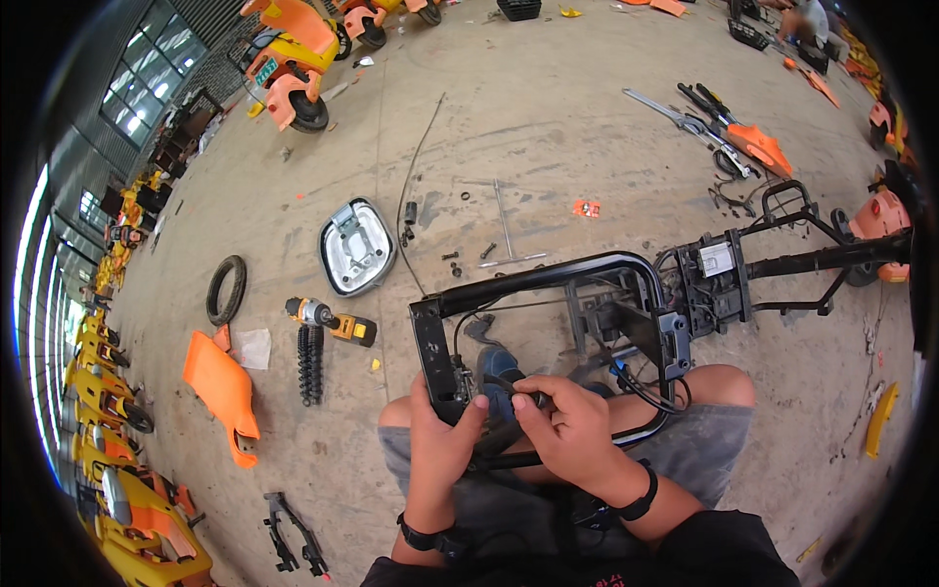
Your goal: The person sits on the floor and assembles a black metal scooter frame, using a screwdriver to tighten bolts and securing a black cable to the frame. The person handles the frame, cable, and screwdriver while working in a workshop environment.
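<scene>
A black tubular scooter frame [548, 266] lies across my lap and stretches off to the right. My left hand [442, 440] is closed around the flat black end plate [427, 338] of the frame, with its thumb pointing up. My right hand [577, 435] is inside the frame's loop, its thumb and index finger pinched together on a small dark piece I cannot make out. Black cables [641, 386] hang from the loop to the right of that hand. Below the hands, a blue shoe [501, 364] shows through the frame.
On the concrete floor lie a yellow-black cordless drill [350, 328], a black spring shock absorber [310, 364], an orange panel [220, 386], a tire [226, 291], a silver-grey case [357, 247] and a T-handle wrench [504, 220]. Scooters [293, 64] stand far left. Another person [810, 24] sits far right.
</scene>
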Demonstrator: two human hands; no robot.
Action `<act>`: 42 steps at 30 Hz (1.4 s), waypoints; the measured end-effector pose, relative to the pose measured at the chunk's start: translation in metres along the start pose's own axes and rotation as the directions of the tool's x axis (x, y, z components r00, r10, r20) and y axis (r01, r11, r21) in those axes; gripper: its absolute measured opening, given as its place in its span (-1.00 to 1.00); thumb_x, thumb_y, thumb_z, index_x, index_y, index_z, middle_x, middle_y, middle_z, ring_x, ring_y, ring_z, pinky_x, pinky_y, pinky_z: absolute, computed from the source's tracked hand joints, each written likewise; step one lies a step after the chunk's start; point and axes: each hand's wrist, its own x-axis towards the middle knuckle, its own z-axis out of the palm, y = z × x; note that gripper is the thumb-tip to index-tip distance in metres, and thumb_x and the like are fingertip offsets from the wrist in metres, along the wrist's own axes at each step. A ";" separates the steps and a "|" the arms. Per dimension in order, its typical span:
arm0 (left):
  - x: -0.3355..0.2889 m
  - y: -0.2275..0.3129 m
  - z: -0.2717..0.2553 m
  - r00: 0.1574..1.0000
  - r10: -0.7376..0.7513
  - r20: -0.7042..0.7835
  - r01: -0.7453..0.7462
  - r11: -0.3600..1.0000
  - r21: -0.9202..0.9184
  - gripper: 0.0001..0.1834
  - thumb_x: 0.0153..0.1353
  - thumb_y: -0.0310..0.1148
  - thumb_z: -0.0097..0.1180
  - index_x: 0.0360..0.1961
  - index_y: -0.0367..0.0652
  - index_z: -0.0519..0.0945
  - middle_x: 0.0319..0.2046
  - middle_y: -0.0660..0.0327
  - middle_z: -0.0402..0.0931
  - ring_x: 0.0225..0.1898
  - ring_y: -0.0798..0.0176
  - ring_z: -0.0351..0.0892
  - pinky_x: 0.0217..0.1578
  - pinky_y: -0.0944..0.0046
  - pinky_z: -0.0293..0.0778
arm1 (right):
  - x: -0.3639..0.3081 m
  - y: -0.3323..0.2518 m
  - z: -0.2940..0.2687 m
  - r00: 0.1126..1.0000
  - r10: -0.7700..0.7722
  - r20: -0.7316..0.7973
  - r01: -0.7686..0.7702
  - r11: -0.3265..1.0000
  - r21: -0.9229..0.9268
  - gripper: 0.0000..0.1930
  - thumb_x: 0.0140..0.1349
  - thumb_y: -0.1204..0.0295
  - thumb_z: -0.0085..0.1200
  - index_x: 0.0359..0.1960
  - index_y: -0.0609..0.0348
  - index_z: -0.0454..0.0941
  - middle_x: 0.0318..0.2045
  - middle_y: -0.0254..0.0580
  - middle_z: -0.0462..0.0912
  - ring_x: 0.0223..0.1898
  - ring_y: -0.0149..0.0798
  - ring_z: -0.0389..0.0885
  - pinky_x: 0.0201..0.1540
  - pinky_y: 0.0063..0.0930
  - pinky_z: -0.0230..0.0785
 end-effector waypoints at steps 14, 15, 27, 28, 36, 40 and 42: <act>-0.001 0.003 -0.001 0.999 0.035 0.003 -0.035 0.998 0.051 -0.30 0.25 -0.43 0.36 0.31 -0.33 0.25 -0.15 0.19 0.57 -0.25 0.42 0.58 -0.28 0.40 0.56 | -0.004 0.006 0.004 0.998 0.035 -0.046 -0.034 0.999 0.028 -0.79 0.32 0.46 0.27 -0.08 0.32 0.65 -0.47 -0.16 0.67 -0.63 -0.42 0.47 -0.53 -0.51 0.34; -0.001 0.002 -0.001 0.999 0.049 0.001 -0.049 0.997 0.052 -0.30 0.26 -0.43 0.36 0.31 -0.33 0.25 -0.16 0.19 0.57 -0.25 0.42 0.58 -0.29 0.40 0.56 | -0.004 0.007 0.004 0.998 0.035 -0.055 -0.034 0.999 0.025 -0.79 0.33 0.46 0.27 -0.08 0.32 0.65 -0.45 -0.16 0.68 -0.61 -0.41 0.48 -0.52 -0.51 0.35; 0.000 0.001 0.002 0.998 0.056 -0.005 -0.056 0.998 0.028 -0.32 0.26 -0.42 0.36 0.29 -0.29 0.25 -0.25 0.22 0.57 -0.36 0.45 0.56 -0.39 0.42 0.53 | -0.007 0.007 -0.001 0.997 -0.051 -0.049 0.054 0.996 0.065 -0.79 0.37 0.42 0.25 -0.07 0.29 0.65 -0.29 -0.07 0.74 -0.48 -0.25 0.65 -0.40 -0.46 0.48; 0.000 0.001 0.001 0.998 0.055 -0.004 -0.055 0.998 0.033 -0.33 0.27 -0.42 0.36 0.28 -0.29 0.25 -0.26 0.22 0.57 -0.37 0.45 0.56 -0.40 0.43 0.53 | -0.007 0.008 -0.001 0.997 -0.072 -0.028 0.073 0.996 0.059 -0.79 0.37 0.42 0.25 -0.07 0.29 0.65 -0.29 -0.07 0.74 -0.47 -0.23 0.65 -0.40 -0.45 0.49; 0.001 -0.001 0.000 0.997 0.072 -0.005 -0.072 0.997 0.029 -0.34 0.27 -0.44 0.36 0.28 -0.29 0.25 -0.23 0.21 0.57 -0.34 0.44 0.56 -0.39 0.42 0.53 | 0.001 0.001 -0.003 0.959 -0.270 0.091 0.264 0.962 0.070 -0.80 0.32 0.47 0.26 -0.07 0.26 0.64 -0.33 -0.08 0.73 -0.41 -0.08 0.71 -0.35 -0.34 0.55; 0.002 -0.007 -0.001 0.995 0.099 -0.011 -0.098 0.993 0.068 -0.34 0.26 -0.47 0.34 0.29 -0.30 0.27 -0.18 0.21 0.55 -0.25 0.42 0.56 -0.28 0.40 0.55 | 0.000 0.003 -0.004 0.932 -0.316 0.181 0.309 0.949 0.063 -0.76 0.26 0.51 0.30 -0.05 0.22 0.62 -0.32 -0.11 0.72 -0.36 -0.06 0.72 -0.33 -0.31 0.56; 0.002 -0.009 -0.001 0.995 0.098 -0.015 -0.097 0.992 0.080 -0.35 0.26 -0.49 0.32 0.29 -0.30 0.27 -0.17 0.21 0.55 -0.23 0.41 0.56 -0.24 0.38 0.55 | -0.001 0.004 -0.004 0.917 -0.339 0.209 0.336 0.940 0.053 -0.72 0.22 0.53 0.32 -0.03 0.19 0.61 -0.30 -0.13 0.72 -0.34 -0.07 0.72 -0.33 -0.31 0.56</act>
